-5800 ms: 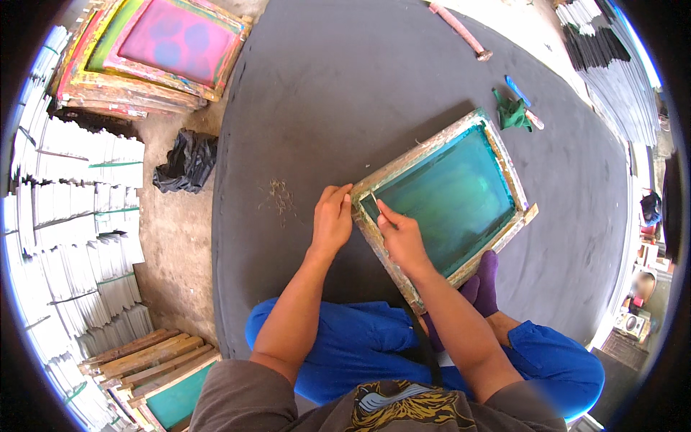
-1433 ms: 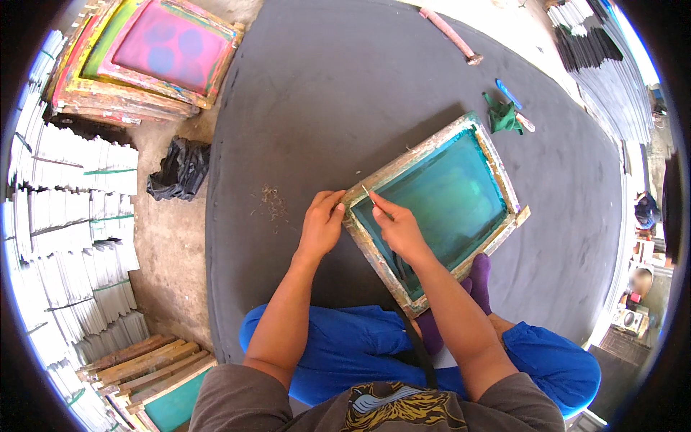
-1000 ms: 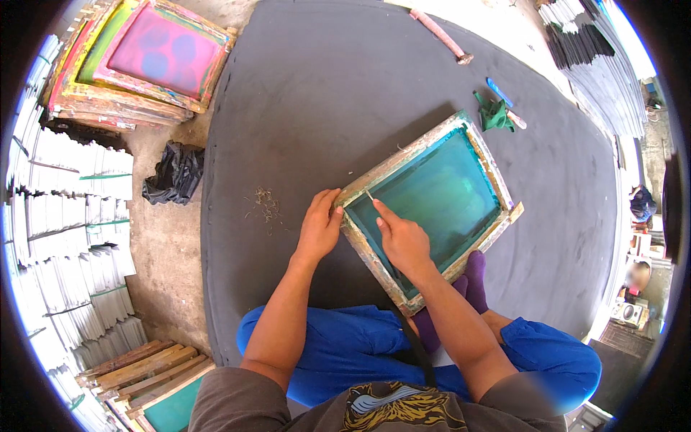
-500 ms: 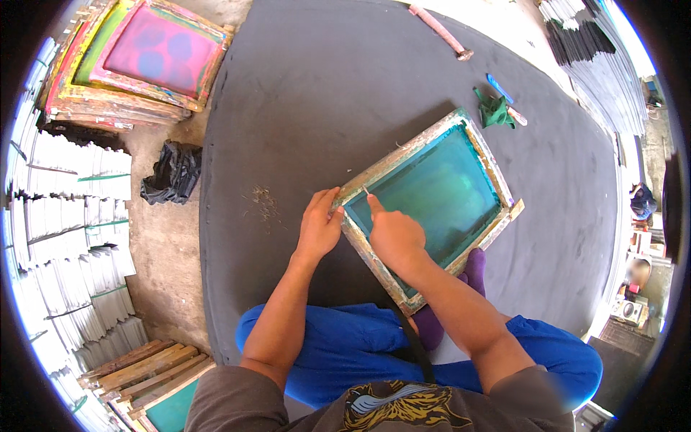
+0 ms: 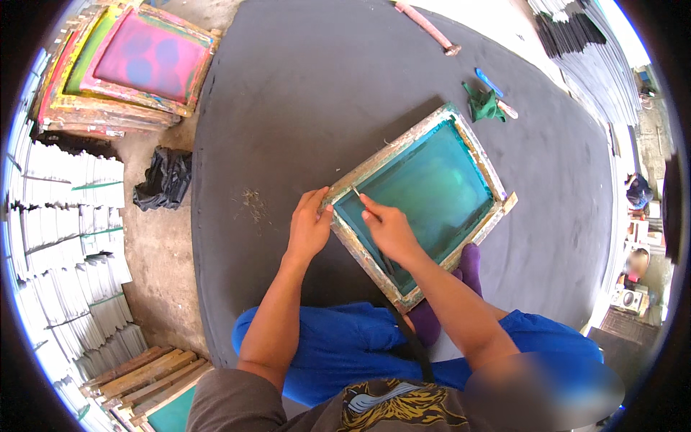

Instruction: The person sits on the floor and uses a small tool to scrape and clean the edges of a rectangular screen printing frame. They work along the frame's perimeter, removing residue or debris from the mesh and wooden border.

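Observation:
A wooden screen-printing frame (image 5: 498, 173) with teal mesh lies tilted in front of me, its near corner by my purple-socked foot. My left hand (image 5: 311, 223) holds its left corner, fingers over the outer edge and thumb on the near rail. Inside that corner my right hand (image 5: 392, 232) is closed round a thin tool (image 5: 355, 190). Its slim tip points at the inner edge of the wood. A dark length, perhaps its handle or cord, shows below the palm; the rest is hidden, so I cannot tell its kind.
Small scraps (image 5: 252, 205) lie on the dark mat (image 5: 302, 93) left of the frame. Farther off are a hammer (image 5: 430, 27), a green cloth (image 5: 484, 104) and a blue tool (image 5: 489, 81). A black plastic bag (image 5: 164, 177) and stacked printing frames (image 5: 115, 119) stand left.
My right hand's grip has shifted, from a stretched forefinger to fingers curled round the tool. The tool's tip remains by the frame's left corner. The whole view has shifted slightly.

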Tool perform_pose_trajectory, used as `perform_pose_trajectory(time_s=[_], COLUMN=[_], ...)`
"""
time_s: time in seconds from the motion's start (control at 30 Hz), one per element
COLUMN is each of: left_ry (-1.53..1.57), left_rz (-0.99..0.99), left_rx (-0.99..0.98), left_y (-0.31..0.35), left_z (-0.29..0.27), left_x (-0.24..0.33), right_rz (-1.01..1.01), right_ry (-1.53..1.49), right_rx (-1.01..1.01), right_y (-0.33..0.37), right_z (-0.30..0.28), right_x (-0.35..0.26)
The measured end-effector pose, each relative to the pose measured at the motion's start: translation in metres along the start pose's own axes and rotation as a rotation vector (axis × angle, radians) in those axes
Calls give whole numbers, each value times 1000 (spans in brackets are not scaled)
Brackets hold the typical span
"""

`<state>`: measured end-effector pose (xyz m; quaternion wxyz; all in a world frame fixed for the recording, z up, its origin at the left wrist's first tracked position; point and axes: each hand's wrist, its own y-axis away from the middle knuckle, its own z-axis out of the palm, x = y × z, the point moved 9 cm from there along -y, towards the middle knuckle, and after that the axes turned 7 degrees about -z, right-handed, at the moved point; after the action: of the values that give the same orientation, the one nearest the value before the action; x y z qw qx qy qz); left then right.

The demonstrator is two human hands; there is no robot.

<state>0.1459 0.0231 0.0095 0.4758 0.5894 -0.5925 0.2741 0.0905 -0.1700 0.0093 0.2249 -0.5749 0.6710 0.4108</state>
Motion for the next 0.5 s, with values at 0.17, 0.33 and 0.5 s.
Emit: perform_pose_trajectory(time_s=[0.17, 0.33, 0.5], left_ry=[4, 8, 16], left_rz=[3, 6, -7], left_rx=[3, -8, -26], left_y=[-3, -1, -3], left_z=[0, -3, -4], left_x=[-4, -3, -5], right_rz=[7, 23, 74], right_ry=[52, 461, 428], right_rx=[36, 60, 32], right_y=[3, 9, 12], right_z=[9, -4, -4], right_x=[16, -32, -36])
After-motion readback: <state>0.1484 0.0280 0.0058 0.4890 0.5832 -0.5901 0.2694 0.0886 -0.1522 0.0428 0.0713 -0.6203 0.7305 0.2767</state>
